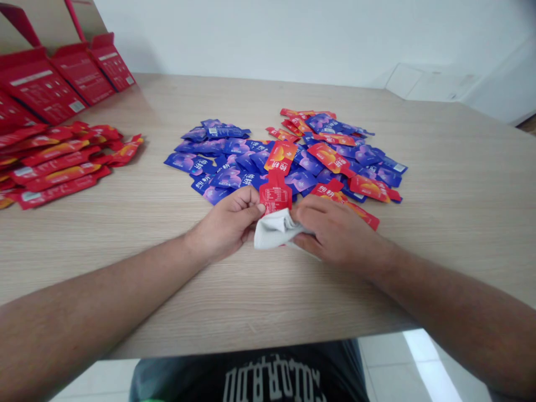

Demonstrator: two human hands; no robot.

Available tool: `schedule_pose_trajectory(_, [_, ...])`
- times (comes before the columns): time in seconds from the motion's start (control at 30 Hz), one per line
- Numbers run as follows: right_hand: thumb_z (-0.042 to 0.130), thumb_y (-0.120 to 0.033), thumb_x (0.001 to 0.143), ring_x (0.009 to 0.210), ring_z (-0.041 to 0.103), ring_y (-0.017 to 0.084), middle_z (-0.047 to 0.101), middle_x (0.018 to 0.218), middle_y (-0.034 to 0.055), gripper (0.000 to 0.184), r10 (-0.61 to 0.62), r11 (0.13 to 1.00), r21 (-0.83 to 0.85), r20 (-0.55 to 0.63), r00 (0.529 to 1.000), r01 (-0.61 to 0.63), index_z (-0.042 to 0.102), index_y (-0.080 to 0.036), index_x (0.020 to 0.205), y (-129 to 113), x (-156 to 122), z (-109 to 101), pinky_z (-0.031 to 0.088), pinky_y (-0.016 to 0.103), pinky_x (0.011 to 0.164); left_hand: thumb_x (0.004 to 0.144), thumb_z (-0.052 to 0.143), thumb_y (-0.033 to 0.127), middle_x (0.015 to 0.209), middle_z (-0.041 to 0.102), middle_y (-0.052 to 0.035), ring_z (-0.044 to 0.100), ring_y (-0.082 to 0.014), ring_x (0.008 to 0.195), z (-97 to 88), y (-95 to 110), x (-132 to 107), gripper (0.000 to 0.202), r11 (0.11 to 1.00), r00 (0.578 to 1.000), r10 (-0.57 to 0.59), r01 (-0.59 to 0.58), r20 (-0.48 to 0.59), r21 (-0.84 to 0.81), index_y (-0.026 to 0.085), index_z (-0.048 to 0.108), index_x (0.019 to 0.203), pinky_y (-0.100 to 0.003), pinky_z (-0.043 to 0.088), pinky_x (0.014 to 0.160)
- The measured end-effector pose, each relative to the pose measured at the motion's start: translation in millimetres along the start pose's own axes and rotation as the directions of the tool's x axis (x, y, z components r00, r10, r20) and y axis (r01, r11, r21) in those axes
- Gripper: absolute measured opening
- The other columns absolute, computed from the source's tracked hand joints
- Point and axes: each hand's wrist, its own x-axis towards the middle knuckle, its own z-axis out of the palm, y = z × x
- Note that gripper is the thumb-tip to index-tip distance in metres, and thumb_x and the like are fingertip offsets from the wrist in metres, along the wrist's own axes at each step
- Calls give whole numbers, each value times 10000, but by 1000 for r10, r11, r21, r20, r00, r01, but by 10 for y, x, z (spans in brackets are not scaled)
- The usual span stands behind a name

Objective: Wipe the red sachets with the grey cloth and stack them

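Together, the left hand [226,223] and the right hand [339,234] meet over a crumpled white knit cloth [274,230]; the left hand pinches a glossy red foil sachet [275,194] between thumb and fingers, its lower end tucked into the cloth, while the right hand curls around the cloth's other side. Just beyond, slick blue sachets [221,167] and loose red sachets [330,159] sprawl in a flat heap on the pale wood-grain table [460,195]; further left, stacked red sachets [54,167] lie beside open red cartons [42,84].
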Motion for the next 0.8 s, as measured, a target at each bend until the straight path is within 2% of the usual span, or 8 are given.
schedule_pose_trajectory(0.07, [651,-297,1000,968,640,270,675,1063,107,129,61,998,-16,-34,998,-61,660,-186,1065,2,2,4,536,403,839,823,837,257,728,661,33,621,-104,586,2,-2,2,289,1000,1000,12,-12,-24,-3,191,558,861,-213,529,548])
schedule_pose_trajectory(0.1, [653,-290,998,972,641,271,676,1065,108,127,51,999,-12,-28,998,-51,664,-183,1066,-1,3,10,538,406,845,820,835,252,730,662,34,622,-105,589,3,-2,2,289,1000,999,16,-16,-36,-4,192,556,861,-217,533,553])
schedule_pose_trajectory(0.23, [656,-263,998,1002,650,265,684,1079,92,129,-100,995,29,62,993,99,682,-192,1102,-31,-2,35,539,395,863,824,817,247,712,661,36,610,-108,579,10,4,2,284,1000,999,12,-12,-44,-11,195,541,865,-221,526,552])
schedule_pose_trajectory(0.4, [674,-268,987,985,642,264,678,1076,104,128,41,999,11,-8,999,-41,674,-188,1088,-9,0,30,542,394,846,800,830,249,738,672,27,618,-113,606,16,2,6,301,999,998,32,-33,-53,-13,193,539,855,-227,533,567])
schedule_pose_trajectory(0.57, [674,-251,986,996,643,256,683,1067,87,130,-69,997,39,39,997,68,680,-206,1108,-5,0,28,543,386,861,821,817,255,724,662,35,615,-108,601,12,3,2,289,1000,999,30,-30,-41,-1,195,536,859,-219,521,569])
schedule_pose_trajectory(0.7, [665,-290,997,980,639,266,679,1072,107,139,34,999,23,-27,999,-33,669,-190,1094,19,-4,33,547,404,851,815,827,265,771,695,20,638,-118,628,3,4,7,293,999,999,32,-32,-29,-6,194,549,874,-237,547,589])
schedule_pose_trajectory(0.8, [665,-270,993,984,644,263,681,1075,103,129,-33,999,33,7,999,33,671,-186,1090,14,-6,40,548,395,846,824,822,258,751,676,32,628,-111,616,0,-4,3,285,999,999,37,-37,-17,-6,193,548,869,-231,540,588])
